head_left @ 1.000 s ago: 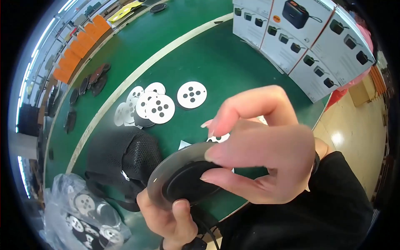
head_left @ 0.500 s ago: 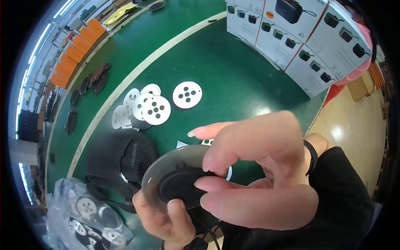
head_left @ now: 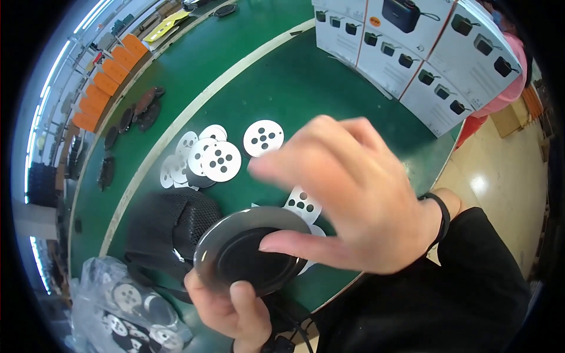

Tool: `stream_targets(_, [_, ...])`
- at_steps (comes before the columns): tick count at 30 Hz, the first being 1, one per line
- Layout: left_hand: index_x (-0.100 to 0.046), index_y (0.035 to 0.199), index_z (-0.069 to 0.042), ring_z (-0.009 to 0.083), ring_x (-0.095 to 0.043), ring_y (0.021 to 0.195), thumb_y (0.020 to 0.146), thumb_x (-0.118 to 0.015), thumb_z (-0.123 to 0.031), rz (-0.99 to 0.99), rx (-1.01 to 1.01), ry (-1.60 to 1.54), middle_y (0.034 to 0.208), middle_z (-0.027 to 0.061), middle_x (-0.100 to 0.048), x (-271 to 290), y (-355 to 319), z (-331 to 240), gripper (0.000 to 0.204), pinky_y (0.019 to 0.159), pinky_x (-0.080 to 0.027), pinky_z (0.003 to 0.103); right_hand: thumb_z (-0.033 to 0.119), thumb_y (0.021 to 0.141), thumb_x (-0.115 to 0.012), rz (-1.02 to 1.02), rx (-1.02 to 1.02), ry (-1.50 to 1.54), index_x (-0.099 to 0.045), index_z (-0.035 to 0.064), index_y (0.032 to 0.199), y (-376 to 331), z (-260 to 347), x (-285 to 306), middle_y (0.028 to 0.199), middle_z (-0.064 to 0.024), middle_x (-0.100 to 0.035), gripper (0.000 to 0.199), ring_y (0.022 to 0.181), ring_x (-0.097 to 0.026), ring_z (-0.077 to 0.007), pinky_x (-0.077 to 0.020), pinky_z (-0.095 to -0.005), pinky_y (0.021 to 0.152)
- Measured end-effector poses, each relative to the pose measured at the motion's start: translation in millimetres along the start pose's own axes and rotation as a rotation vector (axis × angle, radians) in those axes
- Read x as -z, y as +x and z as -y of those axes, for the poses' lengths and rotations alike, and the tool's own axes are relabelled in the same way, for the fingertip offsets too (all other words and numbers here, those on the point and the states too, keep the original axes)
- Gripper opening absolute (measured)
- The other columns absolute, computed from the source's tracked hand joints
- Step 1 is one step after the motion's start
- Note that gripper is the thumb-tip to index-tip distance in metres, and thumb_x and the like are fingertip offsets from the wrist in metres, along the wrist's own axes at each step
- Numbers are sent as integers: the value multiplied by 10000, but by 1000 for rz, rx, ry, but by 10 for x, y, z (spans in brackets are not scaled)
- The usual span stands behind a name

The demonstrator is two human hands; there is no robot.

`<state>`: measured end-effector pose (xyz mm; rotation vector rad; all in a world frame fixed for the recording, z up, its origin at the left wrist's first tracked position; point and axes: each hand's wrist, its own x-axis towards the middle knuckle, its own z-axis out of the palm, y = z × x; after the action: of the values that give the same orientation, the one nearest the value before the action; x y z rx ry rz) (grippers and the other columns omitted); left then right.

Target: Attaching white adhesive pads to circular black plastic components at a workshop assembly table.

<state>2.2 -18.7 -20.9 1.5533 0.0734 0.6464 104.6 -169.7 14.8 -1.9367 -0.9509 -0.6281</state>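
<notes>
My left hand (head_left: pixel 235 312) grips a round black dish-shaped part with a smoky grey rim (head_left: pixel 241 250) by its lower edge, thumb on top. Over its right side hovers my right hand (head_left: pixel 365 206), blurred by motion, with thumb and fingers spread and nothing seen between them. The right thumb overlaps the part in view; whether it touches cannot be made out. Beyond lie a pile of white discs with black round spots (head_left: pixel 222 162) and a separate spotted disc (head_left: pixel 263 138). Another spotted white piece (head_left: pixel 301 206) shows behind the part.
A black mesh-sided object (head_left: pixel 170 229) stands left of my left hand, with a clear plastic bag (head_left: pixel 126 300) of discs nearer. Printed white boxes (head_left: pixel 394 47) are stacked at the far right, a person in pink behind them. Dark round parts (head_left: pixel 126 117) lie beyond the pale line.
My right hand has risen off the round part, its fingers going from a pinch at the surface to spread apart. The part stays in my left hand, its face now more exposed.
</notes>
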Motion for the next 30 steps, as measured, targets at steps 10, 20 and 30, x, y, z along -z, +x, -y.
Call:
stream_targets(10, [-417, 1188, 109, 212, -554, 1001, 799, -528, -71, 42, 242, -110, 1113, 180, -543, -7, 135, -26, 442, 902, -430, 328, 280, 911, -524, 778, -506, 629, -598, -13, 722, 150, -187, 75, 540, -76, -586, 357, 448, -569, -107, -423, -229, 417])
stream_targets(20, [-120, 1403, -35, 352, -450, 1190, 878, -478, 2, 243, 308, -285, 1302, 278, -394, 14, 158, -51, 637, 914, -457, 415, 345, 934, -449, 842, -823, 724, -608, -14, 764, 873, -1381, -240, 545, -95, -603, 427, 407, -532, -89, -416, -185, 397])
stream_targets(30, [-349, 1257, 71, 305, -560, 1065, 907, -399, 25, 371, 262, -216, 1121, 250, -554, 79, 200, -9, 357, 878, -495, 380, 257, 860, -545, 894, -828, 452, -603, -5, 997, 1143, -1693, -824, 804, -135, -654, 302, 589, -590, -123, -504, -239, 574])
